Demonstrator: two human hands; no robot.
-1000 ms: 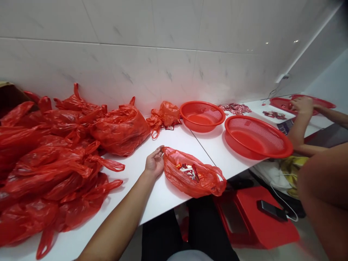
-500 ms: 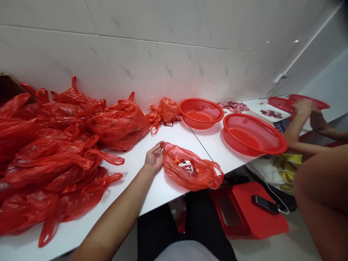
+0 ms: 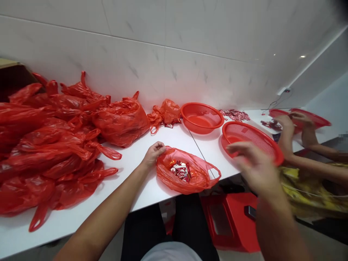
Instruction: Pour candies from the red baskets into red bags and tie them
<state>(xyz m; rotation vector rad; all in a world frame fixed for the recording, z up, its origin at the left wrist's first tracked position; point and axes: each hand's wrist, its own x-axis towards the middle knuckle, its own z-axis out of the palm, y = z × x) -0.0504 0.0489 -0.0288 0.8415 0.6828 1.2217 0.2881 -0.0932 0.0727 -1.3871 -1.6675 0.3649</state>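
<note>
My left hand (image 3: 155, 153) is closed on the left rim of a red plastic bag (image 3: 195, 185), which lies with its mouth open on the white table. Inside the bag are several small wrapped snack packets (image 3: 181, 171), red and white, with a bit of orange beside them. Blurred by motion, my right hand (image 3: 251, 159) hovers in front of the right red basket (image 3: 251, 134), its fingers loosely bent and apart. I see nothing in it. Part of that basket is hidden behind this hand.
Tied red plastic bags (image 3: 54, 145) are heaped on the left. Another red basket (image 3: 202, 117) stands by the wall, near patterned red packets (image 3: 235, 115). At far right a co-worker's hands (image 3: 292, 121) are over red baskets. Below the table sits a red bin (image 3: 236, 221).
My right hand has come into view from the right and is over the near basket. My left hand stays at the bag's rim, and the bag's mouth is wider. The view has shifted slightly.
</note>
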